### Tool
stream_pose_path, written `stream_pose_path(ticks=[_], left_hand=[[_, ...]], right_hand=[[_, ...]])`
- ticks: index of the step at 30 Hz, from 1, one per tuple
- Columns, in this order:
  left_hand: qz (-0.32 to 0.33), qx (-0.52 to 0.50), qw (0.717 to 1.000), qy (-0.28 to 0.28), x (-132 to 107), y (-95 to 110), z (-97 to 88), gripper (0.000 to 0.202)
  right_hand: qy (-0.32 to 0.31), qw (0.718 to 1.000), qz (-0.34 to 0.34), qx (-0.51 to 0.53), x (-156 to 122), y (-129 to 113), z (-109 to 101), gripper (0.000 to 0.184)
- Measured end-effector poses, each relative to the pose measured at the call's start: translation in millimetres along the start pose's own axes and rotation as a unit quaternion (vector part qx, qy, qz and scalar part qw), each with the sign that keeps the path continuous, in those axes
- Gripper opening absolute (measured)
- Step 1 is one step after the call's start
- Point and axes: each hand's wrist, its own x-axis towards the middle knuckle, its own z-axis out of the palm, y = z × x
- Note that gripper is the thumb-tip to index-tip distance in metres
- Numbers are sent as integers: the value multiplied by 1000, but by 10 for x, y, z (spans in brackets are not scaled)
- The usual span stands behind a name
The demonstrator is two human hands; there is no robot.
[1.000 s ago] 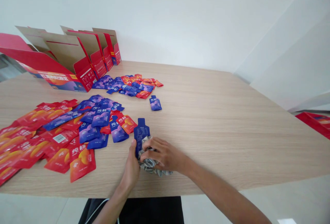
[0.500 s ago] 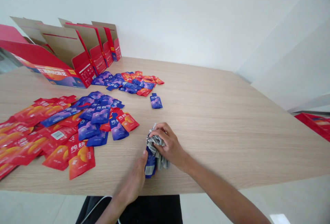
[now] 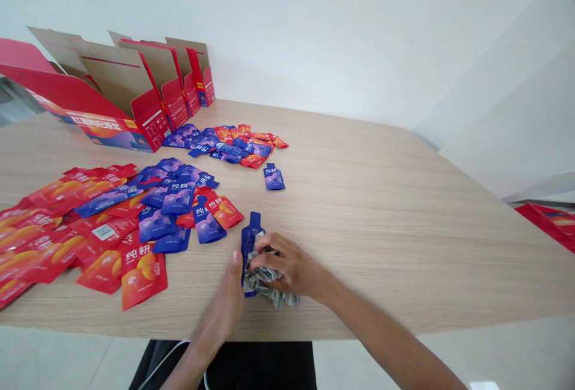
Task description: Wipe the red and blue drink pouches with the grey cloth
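Observation:
A blue spouted pouch (image 3: 248,241) is held upright-on near the table's front edge, its neck pointing away from me. My left hand (image 3: 230,294) grips its left side, thumb along the edge and the other fingers mostly hidden. My right hand (image 3: 287,264) is closed on a crumpled grey-striped cloth (image 3: 265,276), which presses against the lower part of the pouch and covers some of it. Another blue pouch (image 3: 274,177) lies alone farther back. To the left is a large pile of red pouches (image 3: 144,273) and blue pouches (image 3: 178,195).
Open red cardboard boxes (image 3: 150,117) stand in a row at the back left against the white wall. Before them lies a smaller heap of mixed pouches (image 3: 229,149). A red box (image 3: 545,222) shows at the far right, beyond the table edge.
The cloth has slid from the pouch's spout end down to its lower body, uncovering the neck. Both hands and the pouch have shifted slightly left.

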Motion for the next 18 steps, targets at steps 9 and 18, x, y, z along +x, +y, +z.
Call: stream_pose_path(ticks=[9, 18], left_hand=[[-34, 89, 995, -43, -214, 157, 33, 73], [-73, 105, 988, -89, -411, 137, 39, 82]], right_hand=[[64, 997, 33, -9, 3, -25, 3, 12], [155, 978, 140, 24, 10, 38, -25, 18]])
